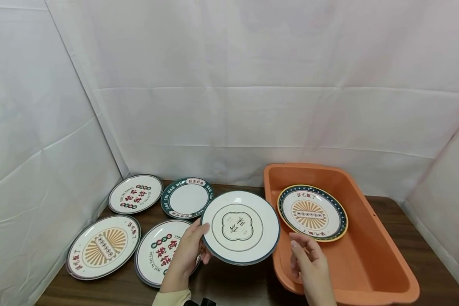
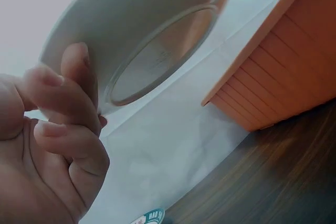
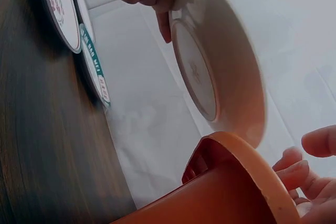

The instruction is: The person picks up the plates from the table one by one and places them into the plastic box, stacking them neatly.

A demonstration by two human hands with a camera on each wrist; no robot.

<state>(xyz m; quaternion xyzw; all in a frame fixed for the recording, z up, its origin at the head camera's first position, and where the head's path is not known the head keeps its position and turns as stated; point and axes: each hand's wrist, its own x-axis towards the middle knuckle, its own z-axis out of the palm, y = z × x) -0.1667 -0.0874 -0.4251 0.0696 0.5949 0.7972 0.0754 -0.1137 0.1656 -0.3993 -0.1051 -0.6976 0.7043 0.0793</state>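
White round glossy plate with a thin blue rim and a lobed centre emblem [image 1: 239, 227]: up off the dark wood-grain worktop [image 1: 390, 212], between the hands, just left of the orange rectangular plastic tub [image 1: 352, 267], overlapping its left rim in the head view. Round, so no long axis; sits tilted, printed face towards the head camera.

Left hand [image 1: 189, 246] is the nearer one: clamped on the plate's left edge, thumb on the printed face, fingers behind. Right hand [image 1: 310, 265]: off the plate's right edge, near the tub's left rim towards the front. Fingers loosely bent, thumb apart from them, nothing held. Gap to plate shows in the right wrist view; can't tell if it touches the tub rim.

Inside the tub, back-left: white round plate with a dark dotted border and yellow edge [image 1: 310, 213], leaning.

Worktop left end: four printed round plates lying flat, incl. green-bordered one [image 1: 187, 198] at the back edge.
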